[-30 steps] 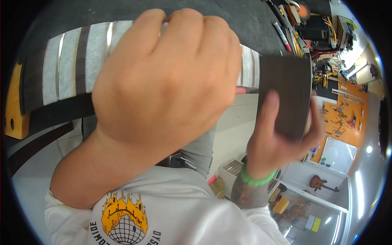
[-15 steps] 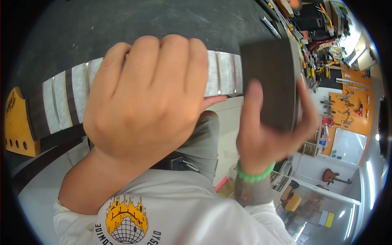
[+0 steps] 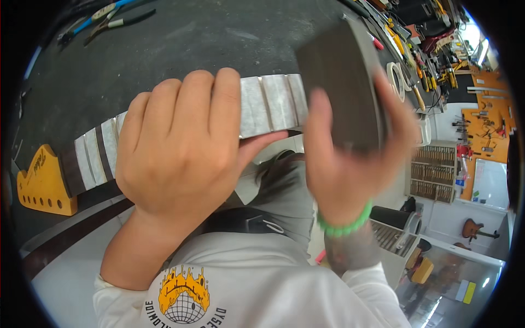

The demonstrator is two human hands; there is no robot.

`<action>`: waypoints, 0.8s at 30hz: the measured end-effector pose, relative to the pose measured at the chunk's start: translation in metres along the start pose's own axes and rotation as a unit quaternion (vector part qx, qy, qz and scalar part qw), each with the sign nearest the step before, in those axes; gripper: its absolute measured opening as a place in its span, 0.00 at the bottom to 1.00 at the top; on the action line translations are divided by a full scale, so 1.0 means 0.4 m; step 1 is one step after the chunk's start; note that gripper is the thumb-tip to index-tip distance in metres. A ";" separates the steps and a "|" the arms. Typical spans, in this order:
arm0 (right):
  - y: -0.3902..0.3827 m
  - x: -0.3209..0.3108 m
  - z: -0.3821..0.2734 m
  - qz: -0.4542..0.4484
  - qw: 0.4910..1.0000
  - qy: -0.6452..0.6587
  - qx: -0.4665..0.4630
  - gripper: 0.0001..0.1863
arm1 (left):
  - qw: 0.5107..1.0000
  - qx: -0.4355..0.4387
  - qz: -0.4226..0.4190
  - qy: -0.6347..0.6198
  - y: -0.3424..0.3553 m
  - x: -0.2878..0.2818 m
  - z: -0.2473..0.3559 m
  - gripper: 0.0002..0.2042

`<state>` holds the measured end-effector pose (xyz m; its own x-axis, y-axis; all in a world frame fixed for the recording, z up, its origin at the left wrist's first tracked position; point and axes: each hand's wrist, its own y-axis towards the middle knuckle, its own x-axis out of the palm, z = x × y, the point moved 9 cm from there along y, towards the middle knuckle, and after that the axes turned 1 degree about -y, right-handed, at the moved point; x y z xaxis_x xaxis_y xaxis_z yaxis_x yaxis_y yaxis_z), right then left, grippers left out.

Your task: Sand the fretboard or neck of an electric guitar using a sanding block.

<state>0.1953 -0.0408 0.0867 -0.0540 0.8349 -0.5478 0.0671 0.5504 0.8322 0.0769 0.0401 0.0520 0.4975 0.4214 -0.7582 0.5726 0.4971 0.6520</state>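
Note:
A guitar neck runs across the view, its yellow headstock point(image 3: 46, 188) at the left. Pale tape strips point(image 3: 254, 106) cover its fretboard between the metal frets. My left hand point(image 3: 178, 145) wraps over the neck from above, fingers together, thumb along the near edge. My right hand point(image 3: 347, 183), blurred by motion, grips a dark rectangular block point(image 3: 342, 82) between thumb and fingers. The block is tilted and hides the neck's right-hand stretch; whether it touches the fretboard I cannot tell. A green bead bracelet point(image 3: 344, 221) circles my right wrist.
Pliers point(image 3: 123, 21) and a blue-handled tool point(image 3: 98, 19) lie on the dark bench point(image 3: 208, 41) at the far left. Various hand tools line its right side, near a tape roll point(image 3: 395, 79). Beyond are a drawer rack point(image 3: 432, 174) and an orange tool board point(image 3: 484, 128).
My left hand sits nearer the headstock, showing more of its thumb. The block in my right hand has shifted up and left and tilted. The view has shifted, bringing the pliers into sight.

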 end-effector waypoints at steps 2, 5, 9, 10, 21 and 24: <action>0.086 0.065 0.052 -0.033 0.996 0.045 0.064 0.28 | 1.000 -0.008 -0.005 0.001 0.012 -0.006 0.006 0.34; 0.067 0.057 0.049 -0.056 0.994 0.055 0.074 0.28 | 1.000 0.007 0.020 0.006 0.006 -0.006 0.001 0.34; -0.093 -0.062 -0.003 -0.031 0.999 0.036 0.016 0.35 | 1.000 0.006 0.017 0.025 -0.001 -0.008 0.004 0.35; -0.114 -0.083 0.010 0.021 0.993 0.116 0.031 0.36 | 0.999 0.012 0.028 0.018 0.002 -0.008 0.011 0.34; 0.072 -0.022 0.075 0.017 0.996 0.016 0.087 0.36 | 0.999 0.009 0.026 0.024 0.000 -0.011 0.008 0.33; -0.062 -0.141 0.090 0.122 0.980 0.094 0.124 0.35 | 0.998 0.026 0.054 0.037 -0.005 -0.021 0.015 0.33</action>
<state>0.2324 -0.1014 0.0940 -0.1866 0.9388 -0.2897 0.3391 0.3383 0.8778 0.0756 0.0309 0.0570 0.5092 0.5258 -0.6813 0.5533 0.4064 0.7271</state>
